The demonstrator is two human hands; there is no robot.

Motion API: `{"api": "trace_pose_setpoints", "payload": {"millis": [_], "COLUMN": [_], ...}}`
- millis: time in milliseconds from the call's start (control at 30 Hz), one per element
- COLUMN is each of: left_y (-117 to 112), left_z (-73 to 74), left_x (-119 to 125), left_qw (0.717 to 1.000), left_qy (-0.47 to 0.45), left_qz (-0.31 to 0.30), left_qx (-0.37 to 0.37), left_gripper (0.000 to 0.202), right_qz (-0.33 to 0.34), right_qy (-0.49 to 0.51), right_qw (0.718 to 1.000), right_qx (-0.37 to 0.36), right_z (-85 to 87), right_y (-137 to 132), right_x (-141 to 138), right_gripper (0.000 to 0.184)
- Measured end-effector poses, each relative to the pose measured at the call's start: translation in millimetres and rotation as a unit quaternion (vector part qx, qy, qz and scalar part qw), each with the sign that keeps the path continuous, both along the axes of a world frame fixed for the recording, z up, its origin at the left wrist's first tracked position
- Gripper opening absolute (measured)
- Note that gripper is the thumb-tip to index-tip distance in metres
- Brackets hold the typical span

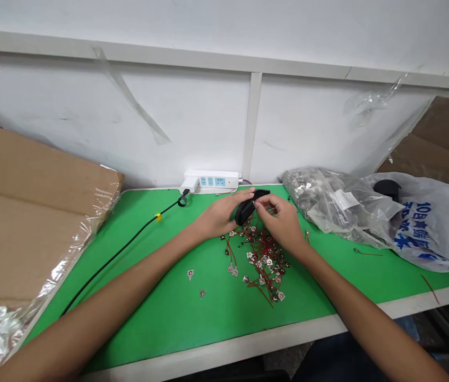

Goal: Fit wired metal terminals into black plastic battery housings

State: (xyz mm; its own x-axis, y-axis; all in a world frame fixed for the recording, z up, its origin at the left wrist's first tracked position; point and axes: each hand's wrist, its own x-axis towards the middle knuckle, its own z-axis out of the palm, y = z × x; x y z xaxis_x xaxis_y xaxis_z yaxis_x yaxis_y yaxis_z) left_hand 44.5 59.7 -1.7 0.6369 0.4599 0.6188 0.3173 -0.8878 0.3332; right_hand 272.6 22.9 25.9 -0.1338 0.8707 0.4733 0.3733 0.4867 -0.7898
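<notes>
Both hands meet over the far middle of the green mat [161,307]. My left hand [220,215] curls around a black curved plastic part [244,211] and holds it up. My right hand [282,217] pinches at the top end of the same black part, fingers closed on it. Just below the hands lies a heap of thin red wires with small metal terminals [262,262]. Two loose metal terminals [196,284] lie apart to the left of the heap.
A white power strip [212,181] sits against the back wall, its black cable [121,249] running left across the mat. Clear bags of metal parts [328,204] and a printed plastic bag [427,225] lie right. Foil-wrapped cardboard [29,212] stands left.
</notes>
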Motion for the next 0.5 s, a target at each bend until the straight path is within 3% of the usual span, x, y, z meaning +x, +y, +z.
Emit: {"api": "trace_pose_setpoints", "payload": {"millis": [500], "left_y": [1.4], "left_z": [-1.6], "left_x": [-1.8], "left_qw": [1.0], "left_qy": [0.009], "left_qz": [-0.004], "left_qx": [0.013], "left_gripper": [0.088], "right_qz": [-0.006], "right_qy": [-0.018], "right_qw": [1.0], "right_qx": [0.012], "right_z": [-1.1], "right_y": [-3.2], "right_x": [-2.5], "right_gripper": [0.012]}}
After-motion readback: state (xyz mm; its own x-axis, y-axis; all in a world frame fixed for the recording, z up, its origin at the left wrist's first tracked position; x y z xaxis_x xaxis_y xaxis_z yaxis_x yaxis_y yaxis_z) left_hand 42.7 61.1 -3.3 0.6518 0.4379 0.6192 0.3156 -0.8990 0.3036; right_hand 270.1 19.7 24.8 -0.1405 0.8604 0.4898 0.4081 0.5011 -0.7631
